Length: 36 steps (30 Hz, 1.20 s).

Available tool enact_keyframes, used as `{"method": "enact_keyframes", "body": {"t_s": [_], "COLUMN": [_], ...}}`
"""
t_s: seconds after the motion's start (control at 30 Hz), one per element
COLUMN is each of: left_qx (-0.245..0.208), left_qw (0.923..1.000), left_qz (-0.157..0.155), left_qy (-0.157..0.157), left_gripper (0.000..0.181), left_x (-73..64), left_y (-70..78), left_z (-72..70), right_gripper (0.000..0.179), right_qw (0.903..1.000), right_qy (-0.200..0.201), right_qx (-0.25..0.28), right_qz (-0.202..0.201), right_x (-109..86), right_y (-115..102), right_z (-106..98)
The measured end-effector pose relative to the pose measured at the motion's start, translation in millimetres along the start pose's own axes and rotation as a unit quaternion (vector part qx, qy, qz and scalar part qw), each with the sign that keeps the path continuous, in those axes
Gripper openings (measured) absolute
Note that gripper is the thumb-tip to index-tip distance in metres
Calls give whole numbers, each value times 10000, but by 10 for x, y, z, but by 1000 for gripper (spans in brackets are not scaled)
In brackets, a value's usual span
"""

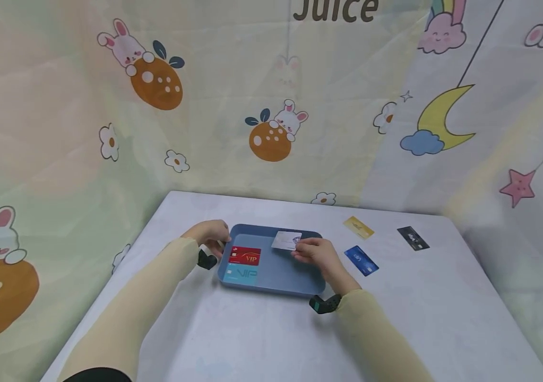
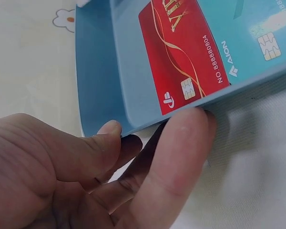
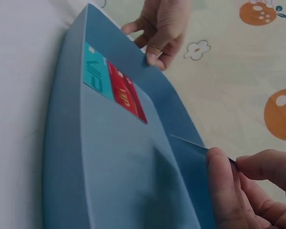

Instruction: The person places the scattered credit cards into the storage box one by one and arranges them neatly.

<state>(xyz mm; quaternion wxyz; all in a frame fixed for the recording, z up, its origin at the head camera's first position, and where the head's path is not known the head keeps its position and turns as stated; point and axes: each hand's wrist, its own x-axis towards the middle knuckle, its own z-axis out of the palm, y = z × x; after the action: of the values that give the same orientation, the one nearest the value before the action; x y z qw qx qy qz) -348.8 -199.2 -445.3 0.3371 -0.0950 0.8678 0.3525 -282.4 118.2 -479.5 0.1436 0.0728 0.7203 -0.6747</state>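
Note:
A blue-grey tray [image 1: 295, 277] lies on the white table, its left rim pinched between the thumb and fingers of my left hand [image 1: 211, 233]. Inside its left part are a red VIP card [image 1: 245, 255] and, nearer me and beside it, a teal VIP card [image 1: 241, 274]. My right hand [image 1: 319, 254] pinches a whitish card [image 1: 284, 240] by its right end, over the back right of the tray. The right wrist view shows this card [image 3: 188, 141] almost edge-on, raised above the tray floor. In the left wrist view, the left thumb [image 2: 102, 145] touches the tray edge.
Right of the tray lie a gold card [image 1: 359, 227], a blue card [image 1: 361, 260] and, farther right, a black card [image 1: 413, 238]. A printed cloth [image 1: 233, 180] hangs along the table's back and sides.

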Motion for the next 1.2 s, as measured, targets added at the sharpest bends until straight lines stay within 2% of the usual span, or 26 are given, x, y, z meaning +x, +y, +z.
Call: {"method": "enact_keyframes", "body": {"t_s": [0.33, 0.47, 0.9, 1.13, 1.2], "left_qx": [120, 23, 18, 51, 52], "left_qw": [9998, 9999, 9999, 9999, 9999], "left_qz": [143, 71, 139, 138, 130], "left_qy": [-84, -101, -8, -39, -22], "left_gripper": [35, 35, 44, 43, 45], "left_x": [23, 28, -17, 28, 31], "left_y": [-22, -32, -28, -45, -53], "left_z": [0, -3, -18, -17, -25], "right_gripper": [31, 32, 37, 43, 46], "right_qw": [9998, 9992, 9910, 9933, 9939], "right_qy": [58, 48, -191, -140, -250], "right_qx": [80, 201, 1157, 922, 831], "right_qz": [159, 335, 650, 679, 680], "right_x": [122, 153, 169, 112, 86], "right_y": [101, 127, 113, 78, 50], "right_z": [152, 203, 336, 402, 423]}}
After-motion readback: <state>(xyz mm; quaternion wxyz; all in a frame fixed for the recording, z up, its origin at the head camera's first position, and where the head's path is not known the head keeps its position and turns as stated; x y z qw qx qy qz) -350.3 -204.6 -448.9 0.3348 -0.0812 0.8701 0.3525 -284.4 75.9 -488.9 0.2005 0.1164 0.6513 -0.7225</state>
